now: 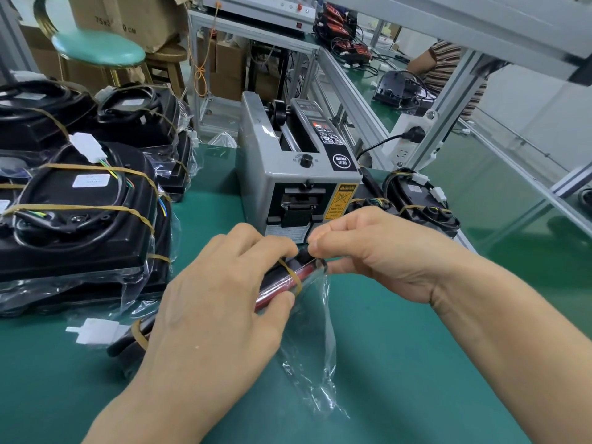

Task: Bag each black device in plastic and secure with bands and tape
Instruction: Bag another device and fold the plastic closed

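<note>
A black device (282,283) with a red edge stands tilted on edge on the green table (400,363), mostly hidden under my hands. My left hand (217,302) grips it from above, fingers curled over its top. A tan rubber band (293,274) crosses the device and a second band (138,336) shows at its near-left end. My right hand (378,251) pinches at the device's far top corner, where clear plastic wraps it. The loose end of the clear plastic bag (315,357) hangs down to the table. A white connector (93,330) lies by the device's left end.
A grey tape dispenser (294,174) stands just behind my hands. Stacked bagged, banded black devices (80,213) fill the left side. Another unbagged device (419,203) lies right of the dispenser. Aluminium frame rails (448,129) run along the right, with a person seated beyond.
</note>
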